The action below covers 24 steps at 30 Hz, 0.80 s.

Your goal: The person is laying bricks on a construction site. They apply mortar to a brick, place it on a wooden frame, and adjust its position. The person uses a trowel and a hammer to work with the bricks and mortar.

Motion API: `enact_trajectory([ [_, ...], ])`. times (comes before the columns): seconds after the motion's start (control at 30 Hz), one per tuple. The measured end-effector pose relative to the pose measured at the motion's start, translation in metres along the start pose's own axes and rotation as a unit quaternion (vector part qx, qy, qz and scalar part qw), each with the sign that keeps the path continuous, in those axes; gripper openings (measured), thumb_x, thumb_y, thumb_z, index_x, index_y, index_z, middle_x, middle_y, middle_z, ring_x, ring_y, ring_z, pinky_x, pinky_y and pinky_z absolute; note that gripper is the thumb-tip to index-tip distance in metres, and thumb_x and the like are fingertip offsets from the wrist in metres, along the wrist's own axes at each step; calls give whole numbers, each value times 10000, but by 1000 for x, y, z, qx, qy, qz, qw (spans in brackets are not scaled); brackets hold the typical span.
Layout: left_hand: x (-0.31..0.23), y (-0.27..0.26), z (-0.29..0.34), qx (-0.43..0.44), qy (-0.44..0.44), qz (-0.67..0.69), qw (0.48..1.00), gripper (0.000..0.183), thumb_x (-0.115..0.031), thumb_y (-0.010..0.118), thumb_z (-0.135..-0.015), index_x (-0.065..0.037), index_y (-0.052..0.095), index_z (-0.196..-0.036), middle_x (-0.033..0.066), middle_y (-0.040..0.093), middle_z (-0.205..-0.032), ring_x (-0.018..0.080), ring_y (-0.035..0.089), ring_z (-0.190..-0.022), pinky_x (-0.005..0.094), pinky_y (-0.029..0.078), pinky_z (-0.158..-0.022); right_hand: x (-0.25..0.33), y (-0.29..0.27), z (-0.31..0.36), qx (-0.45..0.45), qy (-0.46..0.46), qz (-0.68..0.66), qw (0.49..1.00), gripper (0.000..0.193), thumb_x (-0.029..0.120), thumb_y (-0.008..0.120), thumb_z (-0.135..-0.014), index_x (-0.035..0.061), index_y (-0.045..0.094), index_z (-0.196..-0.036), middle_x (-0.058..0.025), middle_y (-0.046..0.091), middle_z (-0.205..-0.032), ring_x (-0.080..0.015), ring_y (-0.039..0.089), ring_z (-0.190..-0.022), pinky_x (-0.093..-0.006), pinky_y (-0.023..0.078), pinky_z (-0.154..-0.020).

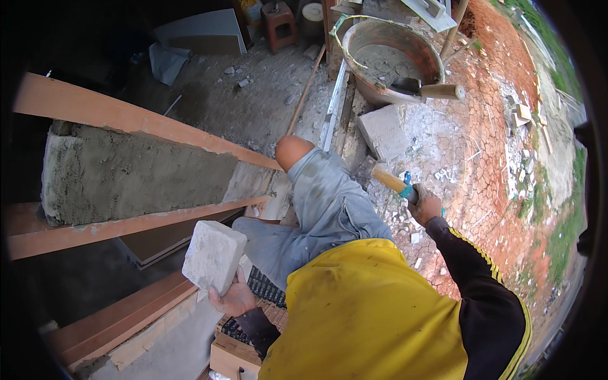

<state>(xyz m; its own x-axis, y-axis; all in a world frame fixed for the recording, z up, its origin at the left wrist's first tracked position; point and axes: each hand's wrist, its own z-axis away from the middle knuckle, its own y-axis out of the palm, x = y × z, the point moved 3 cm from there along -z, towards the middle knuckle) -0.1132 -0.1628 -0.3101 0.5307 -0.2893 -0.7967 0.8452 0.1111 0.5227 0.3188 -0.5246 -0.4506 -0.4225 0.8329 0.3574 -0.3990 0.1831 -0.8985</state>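
Note:
A pale grey lightweight block is tilted up in my left hand, whose fingers and thumb grip its lower edge. To my right, my right hand is closed around the handle of a hammer. Its wooden handle has blue-green wrapping near the grip, and its grey head points toward my knee, hard to make out against the rubble. Ahead of the held block, wet grey mortar covers the top of a wall section between two orange-brown wooden frame members.
A large bucket of mortar stands front right, with a wooden-handled trowel resting in it. Beside it lies a block. A red stool stands farther off. Rubble covers the cracked red ground. A cardboard box sits near my left forearm.

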Motion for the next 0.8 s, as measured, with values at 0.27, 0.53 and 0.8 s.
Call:
enact_trajectory([
  [0.27, 12, -18, -12, -45, -23, 23, 998, 903, -483, 794, -831, -212, 427, -1611, 76, 472, -1604, 342, 452, -1461, 558, 353, -1210, -23, -48, 49, -89, 1, -17, 996, 473, 190, 790, -770, 107, 655, -1215, -193, 736, -933, -441, 714, -864, -521, 574, -762],
  [0.53, 21, -15, -18, -75, -27, 103, 991, 803, -420, 761, -805, -223, 503, -1539, 52, 541, -1549, 349, 504, -1417, 580, 395, -1146, 170, -100, 7, 121, -98, -554, 818, 441, 83, 734, -756, 54, 579, -1168, 15, 535, -883, -81, 510, -745, -271, 456, -678],
  [0.8, 3, -27, 9, -78, 42, 114, 990, 805, -436, 773, -787, -193, 524, -1513, 65, 564, -1525, 353, 494, -1433, 587, 358, -1180, 432, -189, 24, 476, -382, -544, 577, 732, 296, 624, -999, 15, 347, -1616, -47, 589, -1007, -100, 555, -718, -275, 507, -615],
])
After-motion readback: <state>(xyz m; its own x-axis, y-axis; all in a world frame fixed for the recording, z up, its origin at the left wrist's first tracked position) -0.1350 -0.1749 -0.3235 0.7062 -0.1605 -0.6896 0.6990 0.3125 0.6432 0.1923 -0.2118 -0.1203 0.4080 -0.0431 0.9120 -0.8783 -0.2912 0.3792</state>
